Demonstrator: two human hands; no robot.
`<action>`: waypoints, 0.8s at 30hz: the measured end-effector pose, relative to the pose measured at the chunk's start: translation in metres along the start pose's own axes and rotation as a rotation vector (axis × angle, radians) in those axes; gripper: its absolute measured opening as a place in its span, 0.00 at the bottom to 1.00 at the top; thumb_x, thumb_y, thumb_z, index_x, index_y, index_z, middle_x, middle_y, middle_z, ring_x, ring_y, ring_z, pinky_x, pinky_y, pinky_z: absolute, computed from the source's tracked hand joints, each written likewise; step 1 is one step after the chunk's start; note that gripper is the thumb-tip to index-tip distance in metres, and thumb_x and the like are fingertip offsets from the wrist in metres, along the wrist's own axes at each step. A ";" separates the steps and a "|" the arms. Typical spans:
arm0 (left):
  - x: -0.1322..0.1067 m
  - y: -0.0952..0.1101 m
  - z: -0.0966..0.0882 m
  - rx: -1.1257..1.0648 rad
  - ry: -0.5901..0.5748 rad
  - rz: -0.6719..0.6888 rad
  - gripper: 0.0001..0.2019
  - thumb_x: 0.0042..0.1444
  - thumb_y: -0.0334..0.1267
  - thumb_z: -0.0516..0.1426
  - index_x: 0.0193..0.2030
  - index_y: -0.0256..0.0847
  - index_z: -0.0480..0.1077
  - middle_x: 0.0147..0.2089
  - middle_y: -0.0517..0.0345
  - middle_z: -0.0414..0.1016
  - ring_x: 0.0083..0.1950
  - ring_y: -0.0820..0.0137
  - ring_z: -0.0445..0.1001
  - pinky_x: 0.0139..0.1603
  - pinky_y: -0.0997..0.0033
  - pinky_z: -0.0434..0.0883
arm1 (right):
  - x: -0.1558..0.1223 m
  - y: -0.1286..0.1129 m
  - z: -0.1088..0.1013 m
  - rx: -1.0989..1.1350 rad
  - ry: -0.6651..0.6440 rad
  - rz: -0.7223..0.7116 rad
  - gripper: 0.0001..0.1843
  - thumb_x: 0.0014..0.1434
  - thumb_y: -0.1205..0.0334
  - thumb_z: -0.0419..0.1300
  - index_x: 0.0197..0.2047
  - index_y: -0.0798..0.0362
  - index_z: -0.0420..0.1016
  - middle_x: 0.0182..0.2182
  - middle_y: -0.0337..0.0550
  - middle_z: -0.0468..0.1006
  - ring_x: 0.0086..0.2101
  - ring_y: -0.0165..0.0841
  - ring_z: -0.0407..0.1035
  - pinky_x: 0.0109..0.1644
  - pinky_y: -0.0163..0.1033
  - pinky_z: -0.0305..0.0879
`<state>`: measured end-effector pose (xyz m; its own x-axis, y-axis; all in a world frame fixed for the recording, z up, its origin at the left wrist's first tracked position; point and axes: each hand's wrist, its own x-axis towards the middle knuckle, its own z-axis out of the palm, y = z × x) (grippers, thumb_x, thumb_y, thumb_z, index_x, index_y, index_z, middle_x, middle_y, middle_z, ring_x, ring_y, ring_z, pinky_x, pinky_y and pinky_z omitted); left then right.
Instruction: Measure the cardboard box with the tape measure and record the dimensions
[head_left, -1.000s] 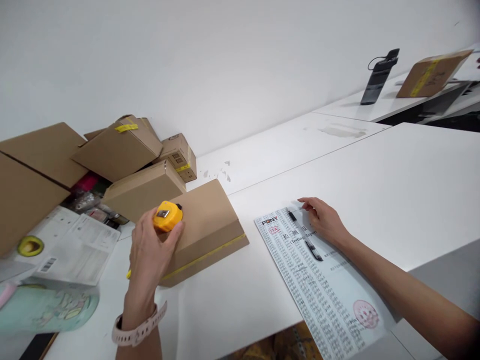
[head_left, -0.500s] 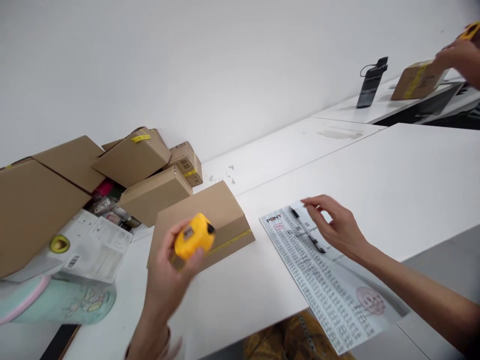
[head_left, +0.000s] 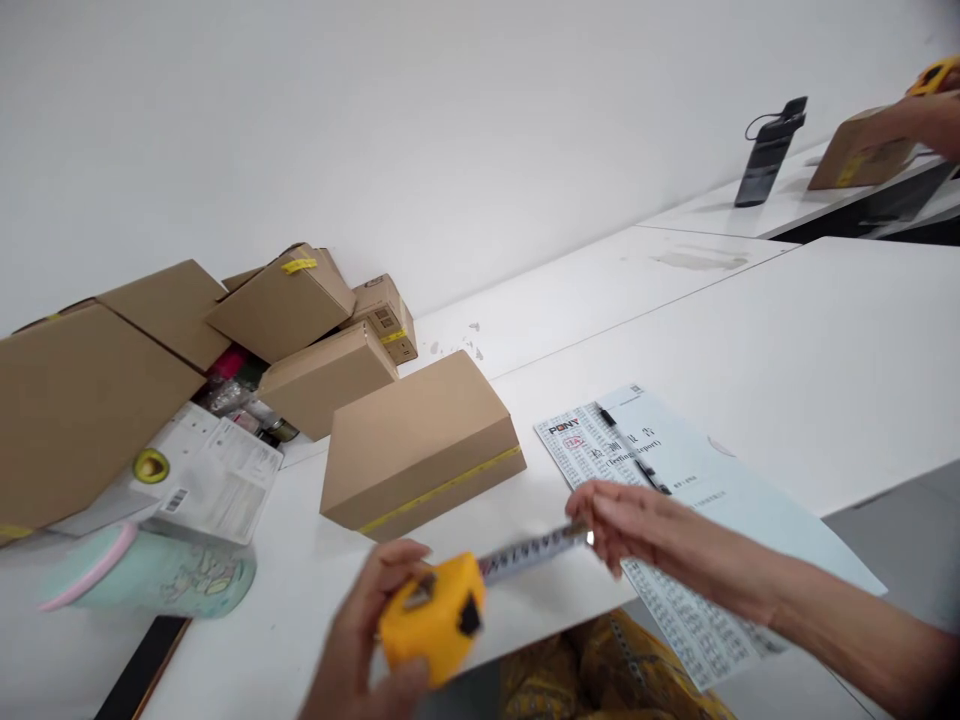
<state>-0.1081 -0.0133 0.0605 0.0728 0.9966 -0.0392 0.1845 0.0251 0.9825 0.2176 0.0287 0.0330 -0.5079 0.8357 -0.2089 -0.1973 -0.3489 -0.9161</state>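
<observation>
My left hand (head_left: 371,640) grips a yellow tape measure (head_left: 435,618) low over the table's front edge. My right hand (head_left: 626,520) pinches the end of its tape blade (head_left: 529,548), which is drawn out a short way between both hands. Just behind them lies a closed cardboard box (head_left: 420,440) with yellow tape along its side. To the right of the box, a printed paper sheet (head_left: 690,510) lies on the white table (head_left: 787,350) with a black pen (head_left: 634,462) on it.
Several cardboard boxes (head_left: 300,300) are piled at the back left against the wall, with leaflets (head_left: 206,470) and a mint-green bottle (head_left: 157,575) lying in front. Another person's hand (head_left: 934,110) holds a box on a far table at top right, near a black device (head_left: 769,150).
My left hand lifted the tape measure off the box and brought it down toward me. My right hand left the pen and paper and took the tape's end, pulling it out.
</observation>
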 end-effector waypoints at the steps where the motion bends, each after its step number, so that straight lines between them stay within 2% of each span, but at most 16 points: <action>1: 0.005 0.006 -0.020 -0.004 0.102 0.006 0.34 0.39 0.57 0.70 0.52 0.46 0.73 0.45 0.53 0.81 0.39 0.57 0.80 0.36 0.67 0.74 | 0.007 -0.011 -0.010 -0.028 0.055 -0.041 0.22 0.58 0.40 0.67 0.40 0.52 0.80 0.30 0.40 0.72 0.30 0.30 0.64 0.38 0.39 0.66; 3: 0.022 0.019 -0.065 -0.008 0.251 0.045 0.32 0.35 0.55 0.71 0.48 0.44 0.76 0.39 0.55 0.82 0.34 0.58 0.79 0.35 0.65 0.76 | 0.023 -0.038 -0.033 -0.040 0.190 -0.158 0.17 0.57 0.45 0.71 0.37 0.50 0.79 0.27 0.36 0.69 0.27 0.28 0.60 0.33 0.36 0.63; 6: 0.053 0.038 -0.131 -0.060 0.307 0.037 0.28 0.35 0.55 0.70 0.44 0.43 0.80 0.38 0.51 0.84 0.32 0.55 0.79 0.34 0.59 0.79 | 0.054 -0.079 -0.064 -0.007 0.334 -0.297 0.17 0.52 0.50 0.75 0.30 0.52 0.77 0.26 0.36 0.70 0.27 0.27 0.60 0.31 0.35 0.62; 8: 0.070 0.044 -0.164 -0.088 0.375 -0.001 0.22 0.38 0.52 0.69 0.39 0.42 0.81 0.39 0.50 0.84 0.34 0.55 0.79 0.33 0.61 0.80 | 0.076 -0.098 -0.075 0.013 0.371 -0.326 0.16 0.51 0.53 0.75 0.29 0.53 0.76 0.26 0.36 0.70 0.28 0.27 0.60 0.31 0.34 0.63; 10: 0.083 0.041 -0.186 -0.099 0.403 -0.031 0.18 0.39 0.48 0.68 0.36 0.41 0.81 0.38 0.51 0.85 0.36 0.55 0.80 0.32 0.62 0.81 | 0.097 -0.105 -0.077 -0.014 0.384 -0.289 0.16 0.51 0.54 0.75 0.28 0.52 0.74 0.25 0.37 0.70 0.27 0.27 0.60 0.30 0.35 0.63; 13: 0.095 0.027 -0.203 -0.098 0.380 -0.086 0.14 0.41 0.45 0.67 0.34 0.39 0.80 0.37 0.49 0.85 0.37 0.54 0.80 0.32 0.60 0.81 | 0.125 -0.097 -0.068 -0.087 0.376 -0.210 0.18 0.49 0.53 0.76 0.26 0.52 0.72 0.25 0.38 0.71 0.26 0.27 0.60 0.28 0.36 0.63; 17: 0.100 0.008 -0.213 -0.115 0.341 -0.120 0.13 0.45 0.44 0.64 0.34 0.37 0.78 0.35 0.47 0.84 0.41 0.50 0.81 0.35 0.57 0.81 | 0.150 -0.081 -0.053 -0.138 0.342 -0.190 0.21 0.48 0.49 0.75 0.26 0.53 0.71 0.25 0.38 0.70 0.26 0.27 0.60 0.29 0.37 0.62; 24: 0.106 0.005 -0.222 -0.147 0.251 -0.117 0.14 0.54 0.44 0.63 0.41 0.35 0.77 0.42 0.46 0.84 0.49 0.52 0.80 0.44 0.58 0.78 | 0.177 -0.080 -0.027 -0.280 0.334 -0.205 0.24 0.47 0.43 0.73 0.24 0.52 0.68 0.27 0.39 0.70 0.29 0.29 0.63 0.33 0.38 0.62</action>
<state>-0.3170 0.1095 0.1014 -0.1882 0.9741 -0.1254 0.0328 0.1339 0.9905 0.1662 0.2160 0.0604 -0.1759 0.9819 -0.0709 -0.0085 -0.0736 -0.9973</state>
